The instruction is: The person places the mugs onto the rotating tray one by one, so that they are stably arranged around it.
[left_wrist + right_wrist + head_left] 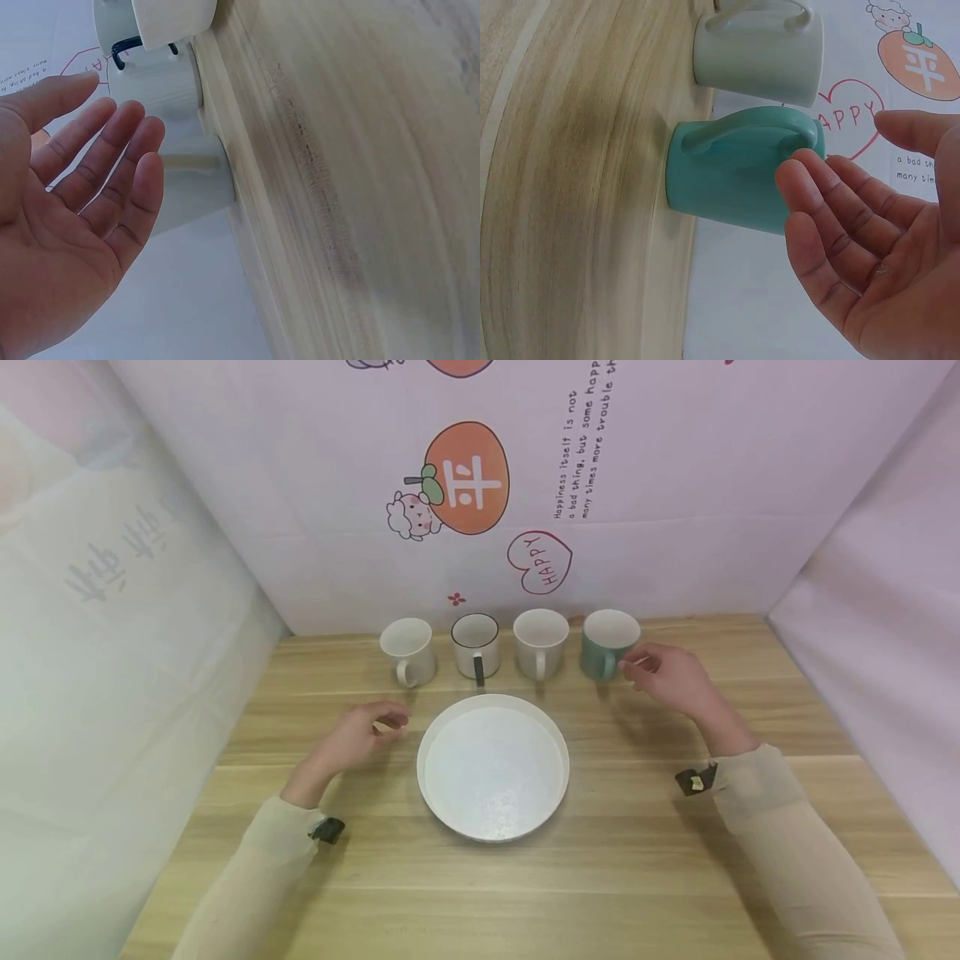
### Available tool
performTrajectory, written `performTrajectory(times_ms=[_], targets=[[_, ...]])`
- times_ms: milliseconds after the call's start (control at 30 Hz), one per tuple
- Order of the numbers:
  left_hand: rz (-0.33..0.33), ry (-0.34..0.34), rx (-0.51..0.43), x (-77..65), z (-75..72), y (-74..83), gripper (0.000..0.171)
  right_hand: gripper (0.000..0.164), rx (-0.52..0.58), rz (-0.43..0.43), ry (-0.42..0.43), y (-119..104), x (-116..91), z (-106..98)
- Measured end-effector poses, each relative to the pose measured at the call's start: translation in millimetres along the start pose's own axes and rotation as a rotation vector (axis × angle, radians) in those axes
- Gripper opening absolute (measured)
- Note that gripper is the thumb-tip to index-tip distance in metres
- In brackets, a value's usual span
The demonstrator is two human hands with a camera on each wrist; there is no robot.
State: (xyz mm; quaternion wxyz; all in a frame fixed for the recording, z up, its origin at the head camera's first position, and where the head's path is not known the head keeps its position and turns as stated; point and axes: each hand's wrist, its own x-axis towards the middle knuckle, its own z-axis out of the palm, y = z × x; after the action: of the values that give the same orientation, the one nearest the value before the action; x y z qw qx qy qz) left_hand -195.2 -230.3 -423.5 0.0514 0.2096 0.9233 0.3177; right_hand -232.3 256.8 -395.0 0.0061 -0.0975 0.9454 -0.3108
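Your right hand [670, 678], fingers loosely parted, sat beside the handle [750, 121] of the teal mug [724, 180], likely its steadiest hold; your left hand [356, 735], fingers relaxed, held nothing.

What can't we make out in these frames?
- Right wrist view: part of the teal mug near its rim, hidden by the right hand; contact between them is unclear.
- Left wrist view: the upper part of the leftmost white mug, behind the left hand.
- Left wrist view: the pale object cut by the top edge; too little shows to identify it.
- Head view: the wall lettering, cut by the top edge.
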Motion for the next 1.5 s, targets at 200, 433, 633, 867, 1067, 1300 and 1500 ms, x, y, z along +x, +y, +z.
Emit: performTrajectory(times_ms=[200, 433, 633, 867, 1067, 1300, 1500], targets=[[0.009, 0.010, -0.015, -0.4, 4.2, -0.5, 0.029, 0.037, 0.018, 0.003, 0.005, 2.3, 1.2, 1.7], [0.015, 0.014, -0.031, 0.4, 9.4, -3.1, 0.028, 0.038, 0.056, 0.015, 0.005, 9.4, 4.6, 5.4], [0.045, 0.000, -0.026, 0.6, 12.8, -2.8, 0.029, 0.039, 0.096, 0.033, -0.002, 15.5, 5.4, 8.1], [0.037, -0.018, -0.033, 0.6, 14.5, -1.7, 0.028, 0.037, 0.127, 0.052, -0.005, 15.3, 6.7, 10.4], [0.045, -0.020, -0.033, 0.0, 17.9, -3.9, 0.029, 0.037, 0.156, 0.055, -0.002, 16.0, 8.1, 13.4], [0.048, -0.035, -0.038, -0.6, 22.1, -5.8, 0.032, 0.034, 0.182, 0.058, 0.003, 16.7, 9.5, 16.1], [0.029, -0.057, -0.045, -1.0, 24.7, -5.7, 0.032, 0.040, 0.185, 0.077, -0.026, 17.3, 10.6, 17.9]])
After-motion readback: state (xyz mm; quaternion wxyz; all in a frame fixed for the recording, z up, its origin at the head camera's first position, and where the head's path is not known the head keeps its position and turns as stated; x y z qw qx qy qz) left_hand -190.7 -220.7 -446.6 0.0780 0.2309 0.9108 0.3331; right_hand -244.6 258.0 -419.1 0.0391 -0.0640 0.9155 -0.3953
